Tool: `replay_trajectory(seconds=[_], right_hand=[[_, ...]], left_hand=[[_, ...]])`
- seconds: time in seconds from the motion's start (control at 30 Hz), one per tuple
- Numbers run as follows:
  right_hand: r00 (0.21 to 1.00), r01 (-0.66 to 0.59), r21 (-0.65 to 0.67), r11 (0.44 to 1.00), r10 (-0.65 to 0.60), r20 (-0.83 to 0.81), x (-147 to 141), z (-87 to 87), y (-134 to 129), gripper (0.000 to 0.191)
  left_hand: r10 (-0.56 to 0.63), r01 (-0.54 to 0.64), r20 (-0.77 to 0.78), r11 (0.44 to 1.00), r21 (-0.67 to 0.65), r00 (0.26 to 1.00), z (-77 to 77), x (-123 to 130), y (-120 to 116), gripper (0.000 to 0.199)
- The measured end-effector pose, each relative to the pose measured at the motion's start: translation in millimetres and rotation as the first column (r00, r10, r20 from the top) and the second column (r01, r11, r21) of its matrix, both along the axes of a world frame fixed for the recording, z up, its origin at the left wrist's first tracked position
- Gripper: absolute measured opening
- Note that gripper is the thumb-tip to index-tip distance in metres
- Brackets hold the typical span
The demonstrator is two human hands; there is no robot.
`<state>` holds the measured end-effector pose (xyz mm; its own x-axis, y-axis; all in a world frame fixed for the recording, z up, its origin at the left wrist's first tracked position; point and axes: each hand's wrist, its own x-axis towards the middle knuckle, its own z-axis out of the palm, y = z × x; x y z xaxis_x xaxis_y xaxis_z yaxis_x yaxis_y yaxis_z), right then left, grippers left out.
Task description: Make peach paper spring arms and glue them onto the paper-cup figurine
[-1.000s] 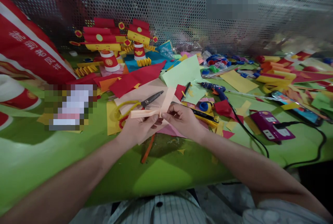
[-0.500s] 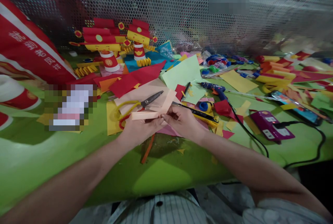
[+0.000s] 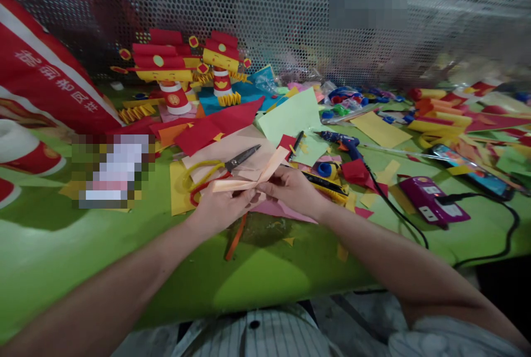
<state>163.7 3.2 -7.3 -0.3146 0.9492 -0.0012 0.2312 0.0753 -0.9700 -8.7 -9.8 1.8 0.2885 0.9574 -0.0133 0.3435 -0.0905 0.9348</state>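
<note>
Pinching peach strips point(image 3: 271, 167) at junction with left hand point(image 3: 219, 208) and right hand point(image 3: 296, 193) | close together | just beyond: scissors point(image 3: 243, 158)

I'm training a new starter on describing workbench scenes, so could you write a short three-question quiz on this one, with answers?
1. Multiple choice: what colour is the narrow paper held between the left hand and the right hand?
a) bright green
b) pale peach
c) dark blue
2. True or false: a black cable is plugged into the purple power strip.
3. Fill in the gap: the scissors have one yellow handle and one ____ handle.

Key: 1. b; 2. true; 3. red
</note>
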Motion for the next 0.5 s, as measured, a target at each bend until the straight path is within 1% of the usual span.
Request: replay_trajectory(seconds=[0.03,0.1,0.17,0.23,0.3,0.4,0.5], right_hand=[[0.998,-0.020,-0.044,0.999,0.018,-0.061,-0.5,0.8,0.2,0.026],[0.982,-0.052,-0.139,0.989,0.025,-0.186,-2.0,2.8,0.7,0.029],[0.958,-0.068,-0.227,0.971,0.000,-0.287,-3.7,4.3,1.2,0.032],[0.933,-0.065,-0.284,0.957,-0.043,-0.356,-5.1,4.9,1.8,0.035],[0.912,-0.063,-0.317,0.946,-0.074,-0.403,-6.2,4.5,1.8,0.035],[0.891,-0.068,-0.338,0.939,-0.095,-0.443,-7.9,3.0,0.9,0.033],[0.879,-0.073,-0.340,0.937,-0.101,-0.466,-10.3,1.4,-0.5,0.032]], left_hand=[[-0.021,0.023,0.040,0.998,-0.050,0.999,2.7,1.8,0.2,0.016],[-0.042,0.077,0.183,0.979,-0.190,0.982,6.8,4.0,1.4,0.015],[-0.020,0.118,0.323,0.951,-0.287,0.946,8.5,3.9,3.1,0.012],[-0.001,0.139,0.405,0.940,-0.312,0.914,7.9,2.3,4.7,0.011],[-0.005,0.156,0.451,0.942,-0.297,0.892,6.1,1.3,5.5,0.012],[-0.019,0.168,0.471,0.947,-0.275,0.882,2.9,3.0,4.9,0.018],[0.018,0.132,0.455,0.946,-0.296,0.890,0.5,6.6,3.1,0.027]])
